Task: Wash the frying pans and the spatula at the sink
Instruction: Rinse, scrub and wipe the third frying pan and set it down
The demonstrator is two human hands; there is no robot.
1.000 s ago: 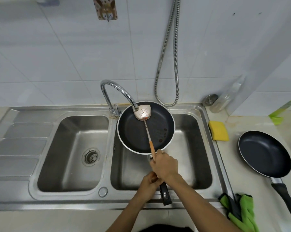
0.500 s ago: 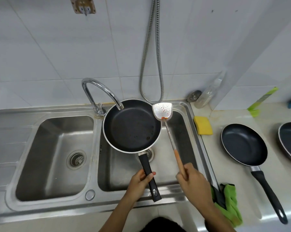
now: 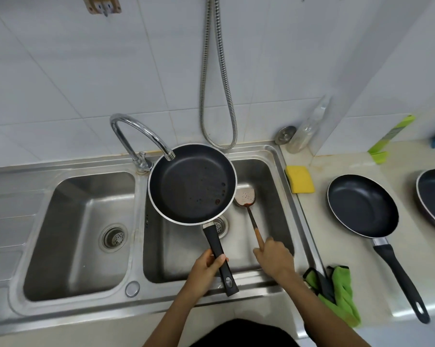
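Note:
My left hand [image 3: 206,267] grips the black handle of a dark frying pan [image 3: 192,184], held level over the right basin [image 3: 274,221] with its far rim under the tap spout [image 3: 141,136]. A few reddish specks dot the pan's bottom. My right hand [image 3: 274,256] holds the orange-and-metal handle of a slotted spatula [image 3: 246,199], whose stained head sits low in the right basin just right of the pan. A second frying pan [image 3: 363,206] lies on the counter to the right, and the edge of a third pan [image 3: 434,196] shows at the far right.
A yellow sponge [image 3: 300,179] lies beside the sink's right rim. A green cloth [image 3: 339,291] hangs at the counter's front edge. The left basin [image 3: 68,234] holds only its drain. A metal hose [image 3: 219,78] hangs on the tiled wall, and a clear bottle [image 3: 307,128] stands in the corner.
The spatula left the pan, swung right and has now dropped down into the right basin. My left hand slid along the pan handle; the pan stays over the basin.

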